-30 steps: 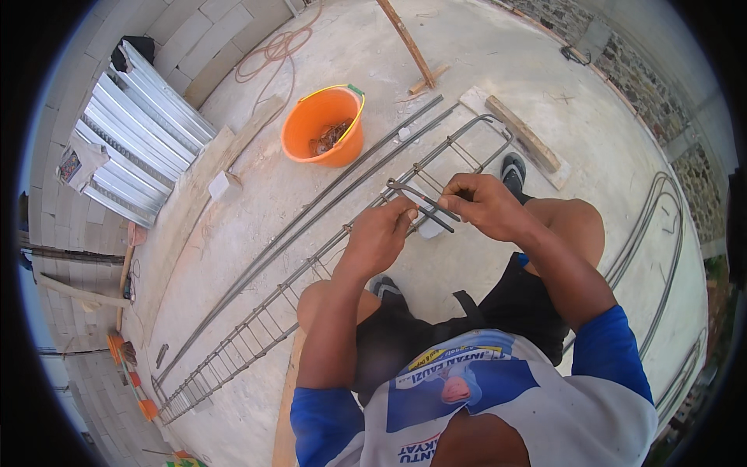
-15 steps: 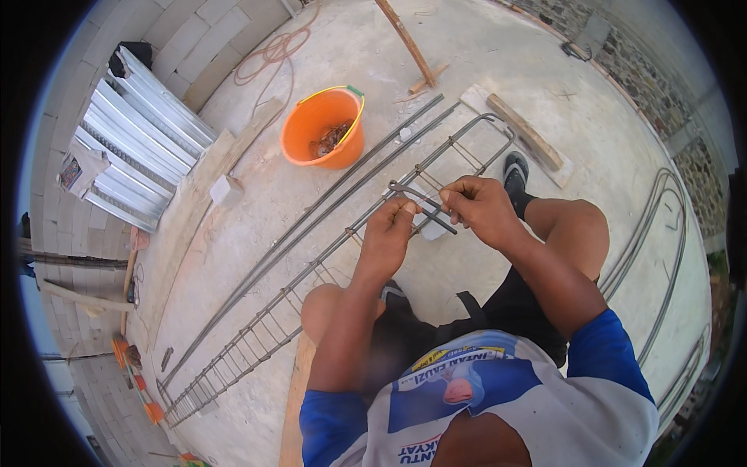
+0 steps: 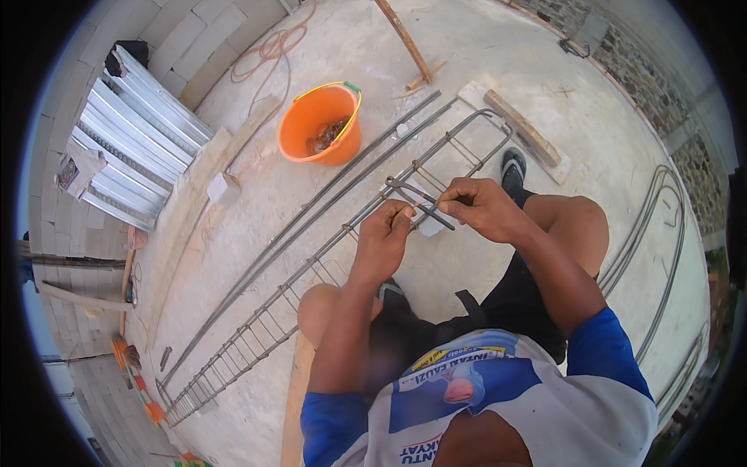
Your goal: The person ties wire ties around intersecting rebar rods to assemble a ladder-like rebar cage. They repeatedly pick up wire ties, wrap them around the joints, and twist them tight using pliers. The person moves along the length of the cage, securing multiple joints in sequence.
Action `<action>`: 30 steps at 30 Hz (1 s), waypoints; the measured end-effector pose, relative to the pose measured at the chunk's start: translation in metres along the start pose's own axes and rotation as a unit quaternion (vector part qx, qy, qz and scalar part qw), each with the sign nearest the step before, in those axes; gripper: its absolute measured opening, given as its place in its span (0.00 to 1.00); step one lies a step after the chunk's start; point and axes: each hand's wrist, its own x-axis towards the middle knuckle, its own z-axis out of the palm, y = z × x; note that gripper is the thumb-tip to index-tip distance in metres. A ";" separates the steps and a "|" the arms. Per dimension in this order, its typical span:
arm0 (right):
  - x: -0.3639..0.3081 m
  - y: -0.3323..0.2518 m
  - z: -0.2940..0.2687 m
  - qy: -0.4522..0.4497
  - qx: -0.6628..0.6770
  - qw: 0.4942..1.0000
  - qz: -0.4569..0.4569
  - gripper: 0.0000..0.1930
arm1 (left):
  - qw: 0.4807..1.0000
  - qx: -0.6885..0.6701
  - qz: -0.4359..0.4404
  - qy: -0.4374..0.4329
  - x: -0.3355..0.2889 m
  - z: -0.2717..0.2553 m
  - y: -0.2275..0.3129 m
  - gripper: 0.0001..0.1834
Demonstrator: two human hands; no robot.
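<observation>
A pair of dark metal pincers is held over the rebar cage, its jaws pointing up and left and its handles spread toward me. My right hand is closed, thumb and fingers pinched on the end of one handle. The other handle slants freely below it. My left hand is also closed in a pinch, close to the pincers; something thin seems to be at its fingertips, too small to make out. Beneath both hands runs the long rebar cage, with cross stirrups along its bars.
An orange bucket with brownish bits inside stands beyond loose straight bars. A timber piece lies past the cage end. Bent bars rest at right. Ribbed metal sheets lean at left by a block wall.
Both hands have shifted slightly, and the pincers' jaws have moved a little left and up. The view has drifted slightly. Both pinches continue.
</observation>
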 end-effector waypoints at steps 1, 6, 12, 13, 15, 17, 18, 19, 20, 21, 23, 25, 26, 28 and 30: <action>-0.002 0.004 0.005 0.027 -0.028 0.998 -0.040 0.11 | 0.999 0.030 0.014 0.008 0.000 0.003 -0.002 0.10; 0.002 -0.008 0.004 0.064 -0.161 0.975 -0.140 0.10 | 0.990 0.114 0.079 0.000 -0.001 0.008 -0.002 0.09; 0.018 0.034 -0.010 -0.085 0.183 0.975 0.097 0.17 | 0.989 0.104 0.106 0.022 -0.005 0.001 -0.005 0.08; 0.024 0.055 -0.009 -0.100 0.273 0.950 0.116 0.20 | 0.989 0.114 0.084 0.040 -0.003 -0.002 0.000 0.08; 0.040 0.111 0.005 0.014 -0.033 0.996 0.078 0.26 | 0.987 0.139 0.041 0.069 0.005 -0.011 0.002 0.08; 0.047 0.153 0.026 0.058 -0.290 0.952 0.076 0.33 | 0.980 0.171 -0.006 0.097 0.009 -0.029 -0.005 0.09; 0.043 0.169 0.040 0.047 -0.390 0.915 0.095 0.36 | 0.981 0.166 -0.012 0.101 0.008 -0.036 -0.010 0.10; 0.041 0.183 0.048 0.036 -0.486 0.866 0.113 0.39 | 0.982 0.160 -0.017 0.102 0.008 -0.040 -0.015 0.10; 0.043 0.196 0.053 0.032 -0.454 0.880 0.139 0.39 | 0.983 0.153 -0.022 0.103 0.008 -0.043 -0.017 0.11; 0.046 0.210 0.059 0.026 -0.420 0.892 0.165 0.38 | 0.983 0.150 -0.027 0.098 0.007 -0.043 -0.017 0.11; 0.046 0.236 0.061 0.051 -0.357 0.915 0.181 0.36 | 0.986 0.139 -0.033 0.083 0.006 -0.040 -0.009 0.12; 0.047 0.248 0.060 0.104 -0.295 0.937 0.154 0.32 | 0.985 0.151 -0.036 0.079 0.001 -0.042 -0.008 0.12; 0.046 0.254 0.056 0.117 -0.283 0.942 0.136 0.31 | 0.984 0.157 -0.036 0.076 0.000 -0.044 -0.007 0.13; 0.046 0.255 0.046 0.138 -0.258 0.951 0.098 0.29 | 0.980 0.158 -0.073 0.096 -0.003 -0.057 -0.006 0.13; 0.049 0.258 0.032 0.199 -0.268 0.938 0.095 0.28 | 0.975 0.169 -0.073 0.121 -0.006 -0.075 0.003 0.13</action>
